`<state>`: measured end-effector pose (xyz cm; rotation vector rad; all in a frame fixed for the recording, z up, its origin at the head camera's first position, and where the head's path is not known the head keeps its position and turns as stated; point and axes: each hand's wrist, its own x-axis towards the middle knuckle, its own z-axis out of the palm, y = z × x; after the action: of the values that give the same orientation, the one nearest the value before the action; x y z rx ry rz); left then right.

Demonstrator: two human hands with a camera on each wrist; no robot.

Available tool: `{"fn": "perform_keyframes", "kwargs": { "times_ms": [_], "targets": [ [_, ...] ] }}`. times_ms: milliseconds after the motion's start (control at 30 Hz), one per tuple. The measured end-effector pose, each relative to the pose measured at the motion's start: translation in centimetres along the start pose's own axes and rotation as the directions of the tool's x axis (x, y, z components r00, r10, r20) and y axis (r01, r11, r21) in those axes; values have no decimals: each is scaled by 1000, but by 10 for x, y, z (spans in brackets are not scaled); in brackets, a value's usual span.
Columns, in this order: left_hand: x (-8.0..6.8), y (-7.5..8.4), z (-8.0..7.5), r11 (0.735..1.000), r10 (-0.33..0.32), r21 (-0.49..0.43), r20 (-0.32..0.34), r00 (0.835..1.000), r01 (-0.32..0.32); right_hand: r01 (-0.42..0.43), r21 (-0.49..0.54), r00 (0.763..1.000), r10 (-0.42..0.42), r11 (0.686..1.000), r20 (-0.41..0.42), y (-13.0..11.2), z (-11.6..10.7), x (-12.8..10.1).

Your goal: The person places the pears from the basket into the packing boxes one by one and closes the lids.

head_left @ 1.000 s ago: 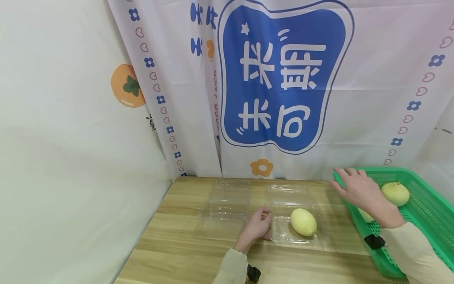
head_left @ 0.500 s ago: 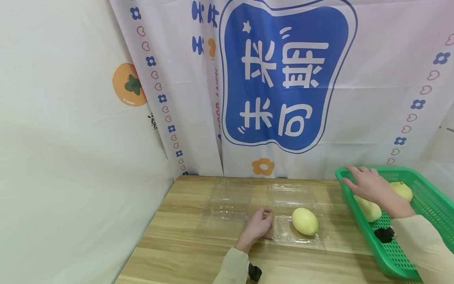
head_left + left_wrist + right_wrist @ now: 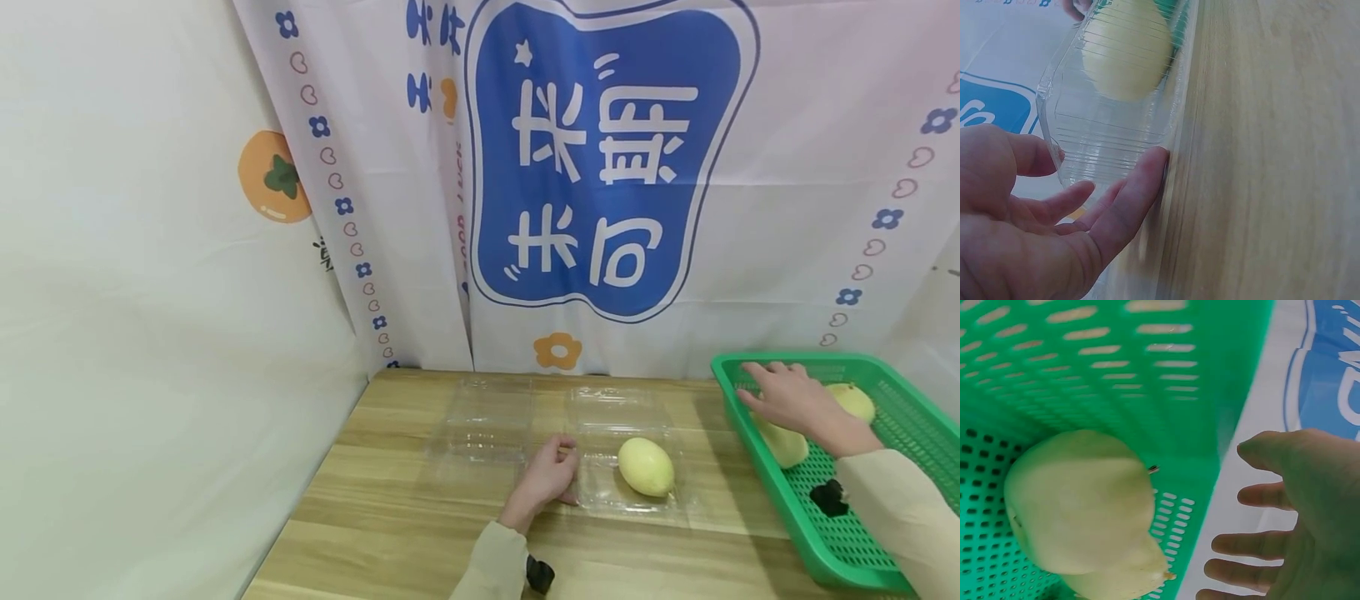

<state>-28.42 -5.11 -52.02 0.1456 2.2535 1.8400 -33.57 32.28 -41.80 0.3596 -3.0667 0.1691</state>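
just below right hand (image 3: 787, 397): pear (image 3: 783, 443) (untouched)

We see a clear box (image 3: 592, 450) lying open on the table (image 3: 390, 517), its lid flat toward the back and one pale yellow fruit (image 3: 646, 467) on its side in the near right tray. Our left hand (image 3: 546, 481) rests at the tray's left edge, fingertips (image 3: 1150, 165) touching the ribbed plastic wall. At the right, a green basket (image 3: 795, 500) holds two more fruits: one (image 3: 783, 443) under our right hand (image 3: 797, 402), which hovers with fingers spread above it, and another (image 3: 855, 402) just behind.
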Motion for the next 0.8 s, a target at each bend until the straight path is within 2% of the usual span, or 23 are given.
{"fn": "perform_keyframes", "kwargs": {
  "times_ms": [233,800],
  "targets": [
    [0,1,0,1000,-2,-3,5,1000,2,6,0,1000,-6,1000,8,8,7,1],
    [-1,3,-1,1000,-5,13,-3,1000,5,86,-7,996,-86,996,15,22,22,8]
  ]
}}
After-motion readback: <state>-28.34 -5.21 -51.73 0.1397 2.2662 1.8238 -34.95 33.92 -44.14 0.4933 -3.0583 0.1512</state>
